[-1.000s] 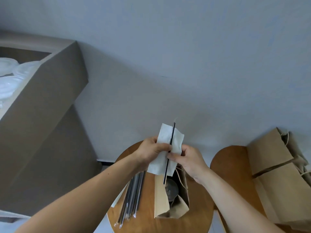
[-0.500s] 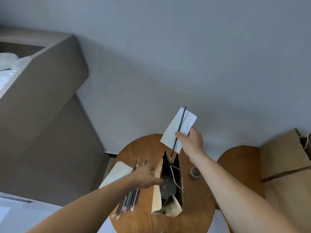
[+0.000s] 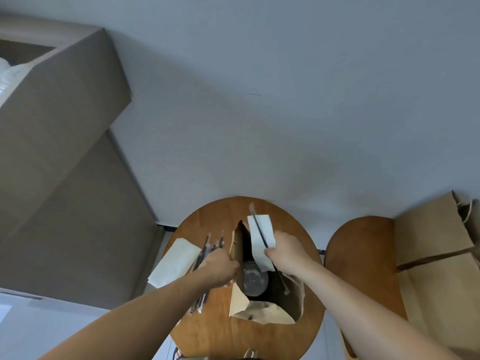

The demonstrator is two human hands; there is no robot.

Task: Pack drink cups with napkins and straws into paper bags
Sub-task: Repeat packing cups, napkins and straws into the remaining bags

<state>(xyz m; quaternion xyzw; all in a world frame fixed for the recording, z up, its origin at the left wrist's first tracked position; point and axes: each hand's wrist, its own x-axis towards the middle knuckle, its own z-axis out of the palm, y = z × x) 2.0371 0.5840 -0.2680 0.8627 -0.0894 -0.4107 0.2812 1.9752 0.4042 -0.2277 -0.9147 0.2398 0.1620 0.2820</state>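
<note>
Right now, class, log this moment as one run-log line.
left hand: grips paper bag rim | right hand: pinches napkin and straw at bag mouth | cup: inside bag

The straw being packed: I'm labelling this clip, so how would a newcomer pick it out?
On the left round wooden table stands an open paper bag. The right hand pinches the straw against a white napkin over the bag's mouth. Unlike the spare straws lying flat left of the bag, it is lifted and napkin-backed.

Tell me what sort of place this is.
Probably a makeshift drink-packing station indoors: a small round table holds loose straws and a napkin stack, with paper bags piled alongside.
</note>
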